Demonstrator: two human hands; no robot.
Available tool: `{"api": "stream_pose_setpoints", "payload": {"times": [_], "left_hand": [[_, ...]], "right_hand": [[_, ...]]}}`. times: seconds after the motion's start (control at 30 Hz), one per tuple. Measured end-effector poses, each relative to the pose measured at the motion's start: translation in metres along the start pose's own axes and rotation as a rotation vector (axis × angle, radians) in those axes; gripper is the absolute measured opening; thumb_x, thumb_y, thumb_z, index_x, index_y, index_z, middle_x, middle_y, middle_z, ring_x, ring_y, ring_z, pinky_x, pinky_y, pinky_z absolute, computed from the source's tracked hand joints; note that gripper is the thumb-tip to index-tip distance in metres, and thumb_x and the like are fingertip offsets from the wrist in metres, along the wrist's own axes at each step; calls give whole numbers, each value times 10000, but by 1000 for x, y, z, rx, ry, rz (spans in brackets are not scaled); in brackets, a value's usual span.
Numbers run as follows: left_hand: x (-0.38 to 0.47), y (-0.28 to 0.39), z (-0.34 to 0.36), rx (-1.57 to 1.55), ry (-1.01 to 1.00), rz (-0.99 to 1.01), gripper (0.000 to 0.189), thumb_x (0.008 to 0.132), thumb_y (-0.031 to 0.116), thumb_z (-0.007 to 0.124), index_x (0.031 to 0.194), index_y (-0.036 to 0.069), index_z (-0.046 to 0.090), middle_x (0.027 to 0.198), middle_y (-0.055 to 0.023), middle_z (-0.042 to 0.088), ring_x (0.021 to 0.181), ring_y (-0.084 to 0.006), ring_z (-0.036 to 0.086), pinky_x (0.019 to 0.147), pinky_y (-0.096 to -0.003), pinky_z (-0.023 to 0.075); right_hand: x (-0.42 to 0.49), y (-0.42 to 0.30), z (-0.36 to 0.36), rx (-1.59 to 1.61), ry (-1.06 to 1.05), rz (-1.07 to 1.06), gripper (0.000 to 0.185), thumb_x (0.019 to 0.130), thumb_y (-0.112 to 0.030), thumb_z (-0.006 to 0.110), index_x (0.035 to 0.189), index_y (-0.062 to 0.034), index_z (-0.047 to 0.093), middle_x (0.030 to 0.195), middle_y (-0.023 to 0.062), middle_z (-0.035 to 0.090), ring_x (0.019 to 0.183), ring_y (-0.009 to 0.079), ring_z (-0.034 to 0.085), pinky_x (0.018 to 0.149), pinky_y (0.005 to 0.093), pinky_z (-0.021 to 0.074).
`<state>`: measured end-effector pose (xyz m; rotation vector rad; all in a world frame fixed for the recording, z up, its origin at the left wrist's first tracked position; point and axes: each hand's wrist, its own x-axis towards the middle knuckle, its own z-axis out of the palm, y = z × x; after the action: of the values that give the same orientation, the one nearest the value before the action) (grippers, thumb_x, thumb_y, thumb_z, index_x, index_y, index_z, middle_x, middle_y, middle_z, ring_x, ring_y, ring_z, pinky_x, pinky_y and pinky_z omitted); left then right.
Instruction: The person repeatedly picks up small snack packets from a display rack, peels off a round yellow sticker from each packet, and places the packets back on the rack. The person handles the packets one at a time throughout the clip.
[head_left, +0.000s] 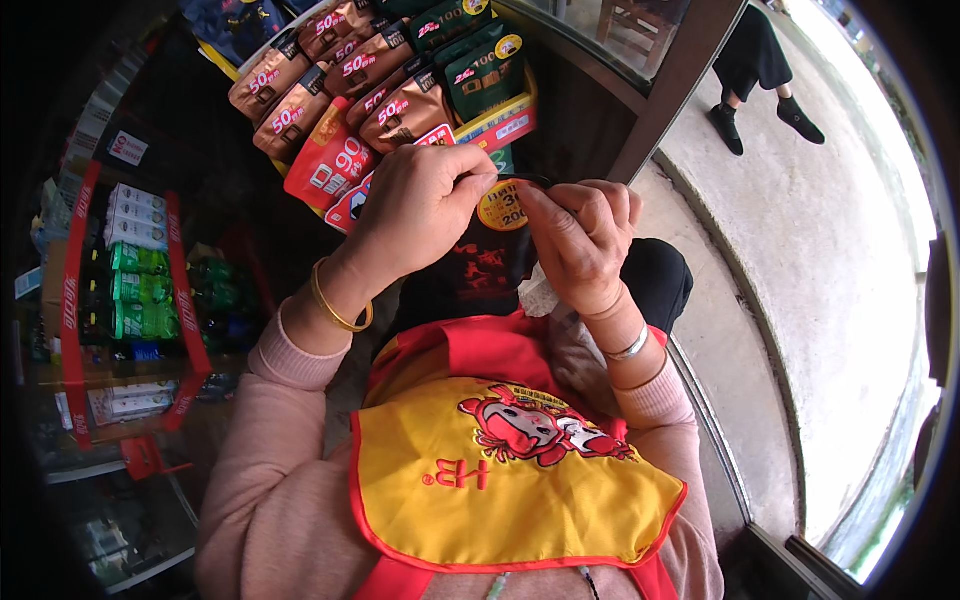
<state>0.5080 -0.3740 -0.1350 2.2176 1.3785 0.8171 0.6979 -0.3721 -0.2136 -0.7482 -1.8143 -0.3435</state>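
Observation:
Both hands meet at the top edge of a black printed pouch (480, 262) with red lettering and a round yellow sticker (504, 206), held over my lap. My left hand (431, 202), a gold bangle at its wrist, pinches near the pouch's upper left corner. At the upper right, beside the sticker, my right hand (589, 240) has thumb and curled fingers closed on the edge; a silver bangle is on that wrist. Just beyond stands a yellow-rimmed display box (536, 94) of brown pouches (412, 112), dark green pouches (486, 75) and a red pouch (334, 157).
Shelves with green bottles (141, 300) and white packs (137, 217) stand behind red strips at the left. A metal door frame (679, 97) rises at the right, by a concrete step (731, 259). Another person's legs and black shoes (726, 129) are outside. A yellow-and-red apron (517, 510) covers my front.

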Motion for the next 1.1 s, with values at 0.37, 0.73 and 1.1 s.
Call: {"api": "stream_pose_setpoints", "payload": {"times": [0.37, 0.73, 1.1], "left_hand": [[5, 7, 8, -36, 46, 9, 127, 847, 99, 608, 772, 6, 652, 665, -172, 630, 640, -331, 646, 569, -387, 487], [5, 11, 16, -6, 33, 20, 108, 830, 112, 619, 827, 28, 687, 708, -180, 649, 671, -341, 653, 606, -405, 511], [14, 3, 17, -96, -33, 21, 133, 821, 119, 637, 846, -1, 690, 722, -195, 649, 682, -307, 669, 628, -355, 510]], "right_hand": [[12, -1, -8, 11, -124, -19, 337, 681, -104, 667, 1014, -151, 666, 844, -35, 571, 779, 165, 547, 773, 323, 394], [34, 1, -25, 8, -401, -9, 227, 722, -67, 659, 932, -110, 582, 820, 32, 525, 783, 226, 513, 726, 345, 388], [24, 13, -15, -74, -414, -167, 259, 720, -128, 587, 975, -92, 559, 930, 32, 554, 870, 227, 532, 832, 358, 373]]}}
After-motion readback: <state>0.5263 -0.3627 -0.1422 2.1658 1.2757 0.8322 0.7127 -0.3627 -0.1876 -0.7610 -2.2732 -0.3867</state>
